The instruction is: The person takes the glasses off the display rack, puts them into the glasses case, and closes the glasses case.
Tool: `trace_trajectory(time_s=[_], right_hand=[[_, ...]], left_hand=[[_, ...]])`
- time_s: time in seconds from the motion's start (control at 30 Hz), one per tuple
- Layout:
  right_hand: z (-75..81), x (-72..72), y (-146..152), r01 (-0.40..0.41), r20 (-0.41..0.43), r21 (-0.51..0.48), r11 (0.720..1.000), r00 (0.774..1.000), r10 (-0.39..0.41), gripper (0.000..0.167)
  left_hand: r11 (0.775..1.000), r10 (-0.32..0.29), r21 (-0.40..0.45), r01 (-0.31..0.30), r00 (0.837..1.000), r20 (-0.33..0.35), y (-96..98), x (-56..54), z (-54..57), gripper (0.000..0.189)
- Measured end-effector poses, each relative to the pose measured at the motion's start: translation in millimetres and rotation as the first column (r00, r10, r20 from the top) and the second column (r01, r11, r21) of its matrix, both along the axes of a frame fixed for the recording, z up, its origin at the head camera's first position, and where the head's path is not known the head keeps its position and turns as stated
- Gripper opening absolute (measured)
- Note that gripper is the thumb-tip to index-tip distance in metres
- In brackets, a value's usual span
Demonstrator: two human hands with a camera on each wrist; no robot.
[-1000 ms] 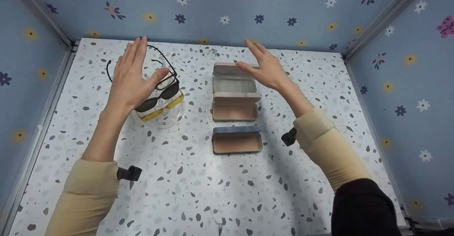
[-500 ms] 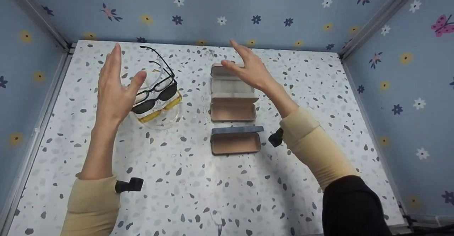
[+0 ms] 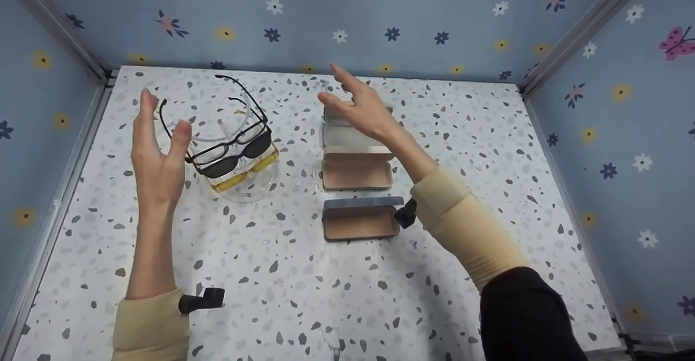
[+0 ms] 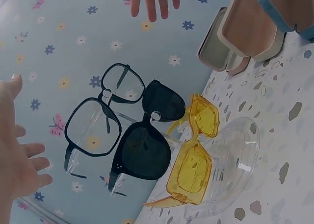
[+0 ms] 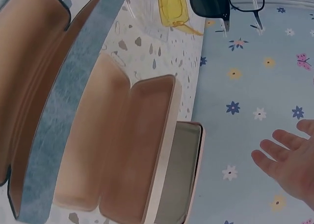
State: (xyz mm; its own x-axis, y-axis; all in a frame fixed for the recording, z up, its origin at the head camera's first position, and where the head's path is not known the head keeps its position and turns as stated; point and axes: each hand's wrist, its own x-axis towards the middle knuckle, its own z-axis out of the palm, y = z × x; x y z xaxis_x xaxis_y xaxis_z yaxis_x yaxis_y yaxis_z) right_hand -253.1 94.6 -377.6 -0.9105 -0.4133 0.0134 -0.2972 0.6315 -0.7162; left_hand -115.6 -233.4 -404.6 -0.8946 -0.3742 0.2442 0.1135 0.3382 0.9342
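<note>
Hovering above the bench (image 3: 282, 296), both hands empty. Left hand (image 3: 157, 171) at left of the head view: fingers extended, thumb apart from them, just beside the eyewear; left wrist view shows a gap to the frames. Right hand (image 3: 362, 111) at upper centre: fingers and thumb apart, overlapping the rearmost case from this angle; right wrist view shows it well apart from the cases. Neither hand clamped on anything; posture reads as free, not gripping.

Eyewear at upper left of the head view, three pairs tiered on a clear display stand (image 4: 248, 158): black-framed clear-lens glasses (image 4: 93, 127) top, dark sunglasses (image 4: 146, 150) next, yellow-tinted glasses (image 4: 191, 171) lowest. Bridges sit at the stand's post, presumably so the nose gap centres each pair. Temples run toward the top of the frame, lenses facing the lower edge, likely for easy viewing. Round base probably there for stability.

Eyeglass cases in a column at centre: blue case (image 3: 361, 203) lowest in frame, cream case (image 3: 357, 175) with pinkish-brown lining in the middle, grey-lined case (image 3: 350, 135) above, partly hidden by the right hand. All lids open toward the upper edge, linings showing; likely set so the insides are reachable.
</note>
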Motion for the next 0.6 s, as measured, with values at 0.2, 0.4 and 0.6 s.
trace_trajectory(time_s=[0.2,0.4,0.6], right_hand=[[0.0,2.2,-17.1,-0.022,0.028,-0.075,0.997,0.999,0.024,0.075],[-2.1,1.9,-32.1,-0.029,0.031,-0.129,0.991,0.999,0.034,0.072],[-7.2,1.6,-41.2,-0.018,0.050,-0.144,0.989,0.998,0.026,0.069]], left_hand=[[0.993,0.068,0.100,-0.065,0.997,-0.023,-1.1,4.6,-7.8,0.074],[0.980,0.131,0.146,-0.133,0.991,0.023,0.0,8.0,-15.3,0.076],[0.969,0.173,0.175,-0.177,0.984,0.042,-1.6,11.1,-19.3,0.075]])
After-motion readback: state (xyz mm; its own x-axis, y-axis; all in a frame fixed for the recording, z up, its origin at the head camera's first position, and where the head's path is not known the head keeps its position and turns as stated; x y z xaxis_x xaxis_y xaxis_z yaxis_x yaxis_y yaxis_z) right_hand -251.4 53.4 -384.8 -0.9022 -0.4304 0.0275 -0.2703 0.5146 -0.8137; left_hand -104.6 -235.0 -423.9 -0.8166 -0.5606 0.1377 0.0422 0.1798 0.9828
